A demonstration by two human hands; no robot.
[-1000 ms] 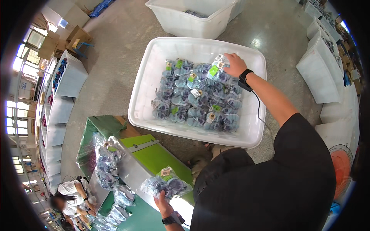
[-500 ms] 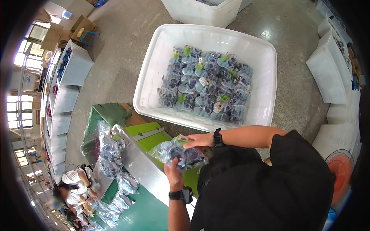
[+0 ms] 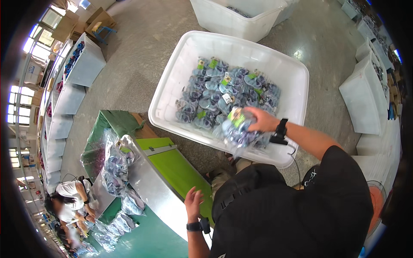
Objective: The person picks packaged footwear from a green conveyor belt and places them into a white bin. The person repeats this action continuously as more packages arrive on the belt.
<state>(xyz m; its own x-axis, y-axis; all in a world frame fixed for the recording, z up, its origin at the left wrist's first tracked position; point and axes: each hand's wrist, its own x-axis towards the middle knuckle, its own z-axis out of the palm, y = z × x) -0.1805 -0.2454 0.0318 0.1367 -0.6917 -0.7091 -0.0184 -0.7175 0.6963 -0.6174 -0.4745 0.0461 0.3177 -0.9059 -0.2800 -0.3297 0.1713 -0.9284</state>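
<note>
My right hand [image 3: 263, 120] is closed on a clear-bagged pair of sandals [image 3: 238, 134], pale blue and purple with a green tag. It holds the bag over the near side of a large white plastic bin [image 3: 170, 88]. Inside the bin lie many similar bagged sandals [image 3: 211, 88] in layers, some showing green or white tags. My left hand [image 3: 193, 201] hangs over the edge of the metal-topped work table [image 3: 161, 189], fingers loosely apart and holding nothing.
More bagged sandals [image 3: 116, 170] lie along the metal chute and green belt [image 3: 150, 234] at left. Green panels [image 3: 174, 161] form the table's side. Another white bin [image 3: 241, 21] stands beyond. A co-worker [image 3: 71, 198] works at lower left. An orange fan [image 3: 376, 202] stands at right.
The bagged sandals have moved from between both hands near the table to over the bin, now in my right hand alone. My left hand has let go and dropped slightly lower.
</note>
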